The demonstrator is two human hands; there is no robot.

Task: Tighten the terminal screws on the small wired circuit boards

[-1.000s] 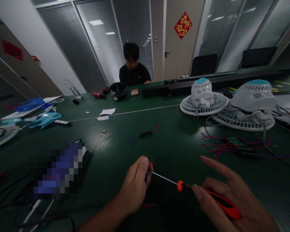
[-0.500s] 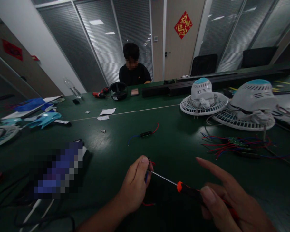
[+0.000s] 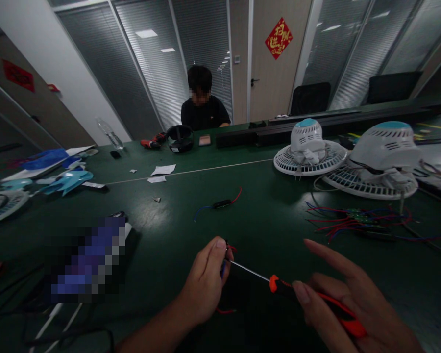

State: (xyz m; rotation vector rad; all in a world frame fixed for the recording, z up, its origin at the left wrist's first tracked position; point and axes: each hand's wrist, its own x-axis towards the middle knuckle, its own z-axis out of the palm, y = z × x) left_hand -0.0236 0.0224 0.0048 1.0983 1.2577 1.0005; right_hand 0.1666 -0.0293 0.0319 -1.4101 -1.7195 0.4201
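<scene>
My left hand [image 3: 205,283] is closed in a pinch on a small part with red and blue wires [image 3: 226,253], held just above the green table [image 3: 264,220]. My right hand [image 3: 347,304] grips the red and black handle of a screwdriver [image 3: 308,300], index finger stretched out. The thin metal shaft runs left and its tip meets the small part at my left fingertips.
Two white fan housings [image 3: 308,147] [image 3: 384,157] lie face down at the right, with a bundle of red and blue wires [image 3: 353,220] in front. A loose wired part [image 3: 220,203] lies mid-table. A person [image 3: 203,100] sits opposite. Blue fan blades [image 3: 68,180] lie left.
My right hand's fingers shifted on the screwdriver handle, rolling it, then returned to nearly the same grip. My left hand stayed in place.
</scene>
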